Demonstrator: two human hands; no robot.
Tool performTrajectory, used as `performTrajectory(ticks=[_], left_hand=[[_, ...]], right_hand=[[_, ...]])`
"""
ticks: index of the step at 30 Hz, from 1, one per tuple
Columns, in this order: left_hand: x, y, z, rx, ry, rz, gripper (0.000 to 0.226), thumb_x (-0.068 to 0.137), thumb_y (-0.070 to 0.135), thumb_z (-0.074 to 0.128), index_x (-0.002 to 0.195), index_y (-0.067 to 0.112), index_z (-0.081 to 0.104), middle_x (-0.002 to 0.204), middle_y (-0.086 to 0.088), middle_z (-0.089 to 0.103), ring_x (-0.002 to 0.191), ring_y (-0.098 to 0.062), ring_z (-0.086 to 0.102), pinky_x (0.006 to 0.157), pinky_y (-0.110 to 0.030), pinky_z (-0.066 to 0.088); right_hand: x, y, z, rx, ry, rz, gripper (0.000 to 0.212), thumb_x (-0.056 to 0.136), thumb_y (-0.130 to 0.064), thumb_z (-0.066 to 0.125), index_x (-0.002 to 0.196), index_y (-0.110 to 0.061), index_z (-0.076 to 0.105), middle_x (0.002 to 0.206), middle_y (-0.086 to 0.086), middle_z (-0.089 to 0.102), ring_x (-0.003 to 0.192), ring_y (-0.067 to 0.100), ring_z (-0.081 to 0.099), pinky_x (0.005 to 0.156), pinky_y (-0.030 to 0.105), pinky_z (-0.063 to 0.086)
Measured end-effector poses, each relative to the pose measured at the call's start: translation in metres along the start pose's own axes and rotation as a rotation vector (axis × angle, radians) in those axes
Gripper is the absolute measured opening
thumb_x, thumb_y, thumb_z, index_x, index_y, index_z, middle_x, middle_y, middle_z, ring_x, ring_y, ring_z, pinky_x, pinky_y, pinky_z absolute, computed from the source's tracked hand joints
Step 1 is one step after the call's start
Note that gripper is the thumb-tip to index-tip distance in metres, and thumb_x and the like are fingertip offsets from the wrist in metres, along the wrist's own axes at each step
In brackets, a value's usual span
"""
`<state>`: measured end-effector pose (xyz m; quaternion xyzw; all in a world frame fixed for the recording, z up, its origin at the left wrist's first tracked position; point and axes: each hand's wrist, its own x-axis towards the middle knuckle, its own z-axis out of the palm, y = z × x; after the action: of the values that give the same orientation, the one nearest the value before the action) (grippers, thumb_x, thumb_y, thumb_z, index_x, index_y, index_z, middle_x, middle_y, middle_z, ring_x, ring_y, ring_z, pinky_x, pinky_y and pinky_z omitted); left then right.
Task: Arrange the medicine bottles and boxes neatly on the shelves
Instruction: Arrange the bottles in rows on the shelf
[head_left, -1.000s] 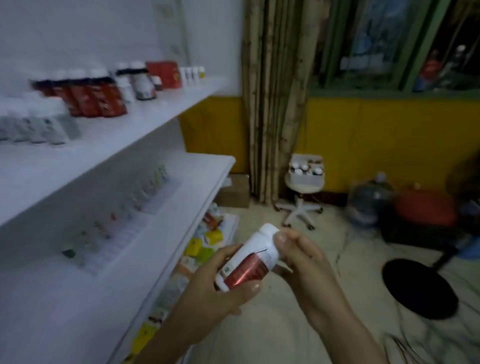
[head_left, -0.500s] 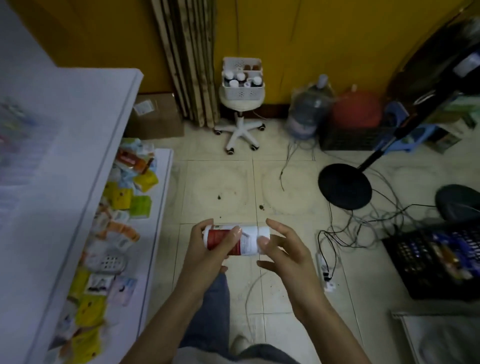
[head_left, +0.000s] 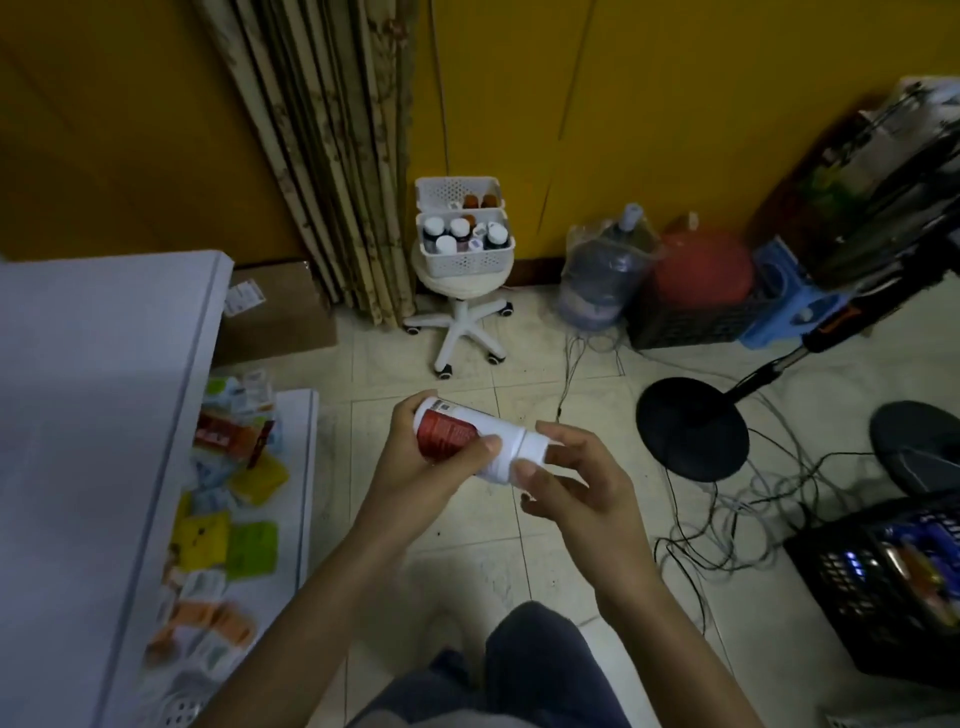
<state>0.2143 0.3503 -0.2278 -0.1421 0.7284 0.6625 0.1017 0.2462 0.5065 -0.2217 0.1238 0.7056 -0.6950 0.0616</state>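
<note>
Nearest us, our left hand (head_left: 415, 467) wraps the red-labelled medicine bottle (head_left: 457, 434), which lies sideways in mid-air over the floor (head_left: 457, 540), right of the white shelf (head_left: 104, 415). Our right hand (head_left: 582, 488) pinches its white cap (head_left: 534, 447). We judge the cap is being checked for tightness, though the blur leaves that unsure. Best turn the bottle upright, label outward, before setting it by the shelf's front edge. Farther off, a basket (head_left: 467, 262) of bottles sits on a stool (head_left: 460, 332).
</note>
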Motion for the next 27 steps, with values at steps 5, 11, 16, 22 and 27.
performTrajectory(ticks=[5, 11, 16, 22, 27], left_hand=[[0.061, 0.019, 0.009, -0.008, -0.103, -0.023, 0.044, 0.086, 0.031, 0.064, 0.124, 0.036, 0.041, 0.109, 0.016, 0.056, 0.095, -0.005, 0.060, 0.067, -0.021, 0.051], [0.143, 0.047, 0.012, -0.084, -0.130, -0.053, 0.037, 0.079, 0.040, 0.062, 0.115, 0.032, 0.058, 0.109, -0.001, 0.064, 0.085, -0.012, 0.070, 0.064, -0.021, 0.053], [0.217, 0.084, 0.028, -0.105, -0.117, 0.018, 0.041, 0.077, 0.030, 0.075, 0.114, 0.032, 0.059, 0.117, 0.002, 0.061, 0.098, -0.006, 0.065, 0.069, -0.024, 0.055], [0.296, 0.123, 0.042, -0.187, -0.045, 0.043, 0.043, 0.076, 0.022, 0.075, 0.115, 0.029, 0.058, 0.111, 0.012, 0.066, 0.101, -0.008, 0.065, 0.069, -0.023, 0.055], [0.355, 0.130, 0.027, -0.346, 0.070, -0.090, 0.043, 0.077, 0.029, 0.063, 0.120, 0.028, 0.058, 0.118, -0.002, 0.064, 0.101, -0.015, 0.067, 0.072, -0.025, 0.054]], right_hand=[[0.061, -0.014, -0.008, -0.002, 0.035, 0.039, 0.029, 0.085, -0.015, 0.066, 0.113, -0.023, 0.061, 0.100, 0.001, 0.068, 0.081, 0.015, 0.069, 0.060, 0.023, 0.054], [0.164, -0.032, -0.020, -0.042, -0.054, 0.043, 0.037, 0.073, -0.036, 0.067, 0.105, -0.018, 0.062, 0.093, -0.001, 0.069, 0.078, 0.010, 0.068, 0.057, 0.019, 0.051], [0.270, -0.053, -0.026, -0.111, -0.134, 0.053, 0.039, 0.076, -0.050, 0.069, 0.101, -0.021, 0.062, 0.093, -0.002, 0.067, 0.078, 0.007, 0.064, 0.054, 0.018, 0.050], [0.390, -0.106, -0.036, -0.194, -0.321, 0.034, 0.026, 0.082, -0.048, 0.065, 0.095, -0.026, 0.067, 0.089, -0.009, 0.069, 0.071, 0.000, 0.062, 0.053, 0.018, 0.047], [0.458, -0.125, -0.015, -0.232, -0.565, 0.043, 0.035, 0.082, -0.040, 0.065, 0.115, -0.030, 0.060, 0.097, -0.002, 0.069, 0.078, 0.014, 0.067, 0.057, 0.026, 0.052]])
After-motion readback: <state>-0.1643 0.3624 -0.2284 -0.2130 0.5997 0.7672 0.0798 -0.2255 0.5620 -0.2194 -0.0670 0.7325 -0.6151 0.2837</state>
